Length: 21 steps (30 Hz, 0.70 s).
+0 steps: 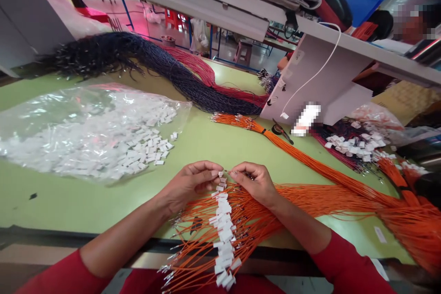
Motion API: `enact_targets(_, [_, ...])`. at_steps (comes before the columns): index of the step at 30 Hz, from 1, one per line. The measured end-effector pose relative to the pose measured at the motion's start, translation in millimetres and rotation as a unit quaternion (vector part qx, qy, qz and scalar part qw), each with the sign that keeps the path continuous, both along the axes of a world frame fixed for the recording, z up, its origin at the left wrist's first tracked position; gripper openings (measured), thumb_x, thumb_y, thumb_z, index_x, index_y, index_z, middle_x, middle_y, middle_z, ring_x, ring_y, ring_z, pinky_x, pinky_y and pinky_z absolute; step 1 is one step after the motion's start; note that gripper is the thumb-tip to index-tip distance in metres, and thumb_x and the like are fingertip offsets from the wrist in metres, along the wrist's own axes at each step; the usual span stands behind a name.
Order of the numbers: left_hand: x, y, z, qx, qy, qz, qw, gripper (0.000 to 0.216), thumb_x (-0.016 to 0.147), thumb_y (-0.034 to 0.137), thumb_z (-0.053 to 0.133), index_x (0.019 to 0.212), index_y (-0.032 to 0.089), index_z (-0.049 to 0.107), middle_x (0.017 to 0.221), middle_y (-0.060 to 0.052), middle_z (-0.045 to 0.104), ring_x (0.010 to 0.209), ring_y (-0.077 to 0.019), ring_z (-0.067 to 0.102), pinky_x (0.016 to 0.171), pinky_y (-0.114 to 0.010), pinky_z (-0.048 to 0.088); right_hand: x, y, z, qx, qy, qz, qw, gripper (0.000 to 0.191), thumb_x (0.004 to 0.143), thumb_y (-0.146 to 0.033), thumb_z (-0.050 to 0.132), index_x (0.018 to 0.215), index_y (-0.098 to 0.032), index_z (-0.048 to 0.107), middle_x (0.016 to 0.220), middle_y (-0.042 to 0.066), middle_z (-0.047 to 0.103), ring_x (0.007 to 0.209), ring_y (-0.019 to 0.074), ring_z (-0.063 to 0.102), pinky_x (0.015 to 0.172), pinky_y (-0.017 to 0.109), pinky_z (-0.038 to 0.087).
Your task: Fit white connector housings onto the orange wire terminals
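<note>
My left hand [193, 183] pinches a small white plastic connector [221, 174] at its fingertips. My right hand [253, 181] pinches the metal-tipped end of an orange wire [230, 172] right against that connector. Below both hands lies a fan of orange wires [248, 225] on the green table [86, 202], many with white connectors [223, 234] fitted in a row. The wires hang over the table's front edge.
A clear bag of loose white connectors [103, 138] lies at the left. Black [138, 55] and red wire bundles [213, 80] run across the back. A long orange bundle [310, 161] stretches right. A white stand [310, 78] and another connector pile [358, 144] sit at right.
</note>
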State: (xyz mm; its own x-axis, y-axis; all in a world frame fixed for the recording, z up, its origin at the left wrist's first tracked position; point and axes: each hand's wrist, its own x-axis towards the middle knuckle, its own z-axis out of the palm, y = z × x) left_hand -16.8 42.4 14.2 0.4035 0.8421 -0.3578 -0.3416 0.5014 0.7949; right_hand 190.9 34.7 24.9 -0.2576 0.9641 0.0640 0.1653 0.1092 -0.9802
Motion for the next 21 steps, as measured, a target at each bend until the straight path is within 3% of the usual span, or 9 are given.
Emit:
enact_targets(8, [0.4, -2.4, -5.3, -0.013, -0.021, 0.002, 1.0, 0.033, 0.066, 0.036, 0.091, 0.085, 0.014, 0.075, 0.07, -0.002, 0.07, 0.06, -0.0075, 0.058, 0.054, -0.016, 0.042, -0.7, -2.9, -6.1, 0.03, -0.03, -0.019, 0.999, 0.012, 0.08, -0.026, 0.069, 0.077, -0.016, 0.076, 0.064, 0.001, 0.068, 0.053, 0.0099, 0.052, 0.053, 0.022, 0.04])
enact_targets(13, [2.4, -4.4, -8.5, -0.004, -0.034, -0.011, 0.999, 0.033, 0.07, 0.039, 0.088, 0.084, 0.014, 0.074, 0.064, 0.002, 0.064, 0.049, -0.003, 0.044, 0.046, -0.014, 0.031, 0.3, -4.3, -9.3, 0.076, -0.062, -0.004, 0.995, 0.012, 0.081, -0.022, 0.067, 0.079, -0.016, 0.077, 0.068, 0.003, 0.072, 0.056, 0.0111, 0.057, 0.052, 0.021, 0.041])
enact_targets(21, [4.4, -4.5, -7.5, 0.007, -0.016, -0.022, 1.0, 0.034, 0.07, 0.042, 0.087, 0.081, 0.013, 0.073, 0.063, 0.002, 0.062, 0.048, -0.0029, 0.04, 0.046, -0.016, 0.027, 2.5, -5.6, -10.2, 0.106, -0.075, 0.016, 0.991, 0.011, 0.083, -0.019, 0.066, 0.081, -0.016, 0.077, 0.071, 0.003, 0.074, 0.059, 0.0117, 0.062, 0.054, 0.02, 0.045])
